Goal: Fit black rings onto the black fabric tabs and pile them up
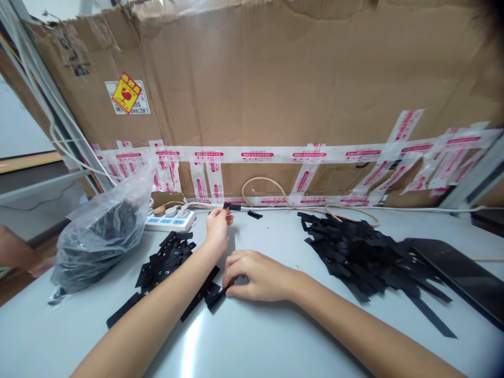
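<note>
My left hand (219, 227) is raised near the cardboard wall, its fingers closed on a short black strip (233, 207) that sticks out past the fingertips. Lower and closer to me, my right hand (258, 275) pinches the end of another black strip (214, 299) at the edge of the left pile. That pile of black strips (167, 260) shows small shiny metal spots and lies partly behind my left forearm. On the right is a larger heap of black strips (354, 252), apart from both hands. One small black piece (255, 214) lies alone beyond my right hand.
A clear plastic bag (104, 231) of dark pieces stands at the left, beside a white power strip (170, 221) with plugs. A black phone-like slab (464, 275) lies far right. A beige cable (283, 191) loops before the cardboard (299, 79). Another person's hand (41, 266) shows at far left.
</note>
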`<state>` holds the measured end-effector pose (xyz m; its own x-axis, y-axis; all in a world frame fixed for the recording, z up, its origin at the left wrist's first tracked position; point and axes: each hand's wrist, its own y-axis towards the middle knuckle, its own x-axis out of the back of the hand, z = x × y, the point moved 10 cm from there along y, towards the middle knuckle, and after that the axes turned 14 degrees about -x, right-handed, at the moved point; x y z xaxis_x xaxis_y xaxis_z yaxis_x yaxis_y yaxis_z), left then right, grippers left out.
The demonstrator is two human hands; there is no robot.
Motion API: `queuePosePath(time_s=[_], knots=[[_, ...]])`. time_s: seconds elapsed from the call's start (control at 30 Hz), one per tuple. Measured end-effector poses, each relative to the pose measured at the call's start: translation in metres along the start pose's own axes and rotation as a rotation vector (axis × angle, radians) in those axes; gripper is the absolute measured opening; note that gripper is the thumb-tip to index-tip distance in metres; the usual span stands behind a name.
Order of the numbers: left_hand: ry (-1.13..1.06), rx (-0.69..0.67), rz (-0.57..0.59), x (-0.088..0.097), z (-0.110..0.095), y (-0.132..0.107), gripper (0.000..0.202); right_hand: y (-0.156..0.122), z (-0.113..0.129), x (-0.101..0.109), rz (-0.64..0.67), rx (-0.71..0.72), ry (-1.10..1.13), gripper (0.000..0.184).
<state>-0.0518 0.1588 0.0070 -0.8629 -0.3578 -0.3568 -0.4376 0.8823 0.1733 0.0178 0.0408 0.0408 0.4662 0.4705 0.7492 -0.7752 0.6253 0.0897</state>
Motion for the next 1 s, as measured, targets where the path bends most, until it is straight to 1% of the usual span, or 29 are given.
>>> queuePosePath(time_s=[0.07,0.13,0.2,0.3,0.43,0.5,0.57,0.63,0.7,0.8,0.83,0.87,0.9,0.93,1.0], knots=[[0.000,0.007,-0.007,0.001,0.000,0.000,0.014,0.002,-0.004,0.004,-0.024,-0.029,0.068,0.012],[-0.004,0.000,-0.001,0.001,-0.001,0.000,0.015,0.003,-0.015,0.014,-0.067,-0.103,0.169,0.011],[-0.001,-0.011,0.011,0.000,-0.001,0.001,0.017,0.004,-0.031,0.023,-0.083,-0.200,0.286,0.010],[0.023,0.003,0.010,0.001,0.001,0.001,0.020,0.002,-0.057,0.033,-0.046,-0.319,0.419,0.012],[0.024,0.027,-0.005,0.001,0.003,-0.002,0.016,-0.006,-0.090,0.054,-0.107,-0.432,0.459,0.014],[0.019,0.038,-0.010,0.001,0.004,-0.004,0.013,-0.008,-0.099,0.058,-0.112,-0.466,0.458,0.014],[0.012,0.043,-0.013,0.000,0.003,-0.006,0.012,-0.009,-0.101,0.059,-0.106,-0.464,0.453,0.014],[-0.001,0.039,-0.018,0.001,0.001,-0.005,0.013,-0.008,-0.094,0.056,-0.095,-0.429,0.433,0.013],[-0.014,0.030,-0.031,0.002,-0.003,-0.002,0.014,-0.006,-0.080,0.049,-0.051,-0.380,0.384,0.013],[-0.041,0.018,-0.076,0.006,-0.011,0.005,0.014,-0.003,-0.056,0.031,0.074,-0.298,0.338,0.017],[-0.052,0.017,-0.098,0.008,-0.015,0.007,0.013,-0.001,-0.050,0.028,0.101,-0.275,0.338,0.020],[-0.066,0.015,-0.119,0.010,-0.018,0.010,0.013,0.000,-0.047,0.029,0.095,-0.262,0.336,0.023],[-0.081,0.009,-0.140,0.012,-0.022,0.013,0.013,0.001,-0.048,0.033,0.052,-0.267,0.318,0.024],[-0.094,0.000,-0.156,0.013,-0.027,0.015,0.013,0.002,-0.054,0.041,-0.027,-0.286,0.270,0.024],[-0.121,-0.015,-0.182,0.016,-0.036,0.021,0.012,-0.002,-0.073,0.065,-0.249,-0.353,0.088,0.023]])
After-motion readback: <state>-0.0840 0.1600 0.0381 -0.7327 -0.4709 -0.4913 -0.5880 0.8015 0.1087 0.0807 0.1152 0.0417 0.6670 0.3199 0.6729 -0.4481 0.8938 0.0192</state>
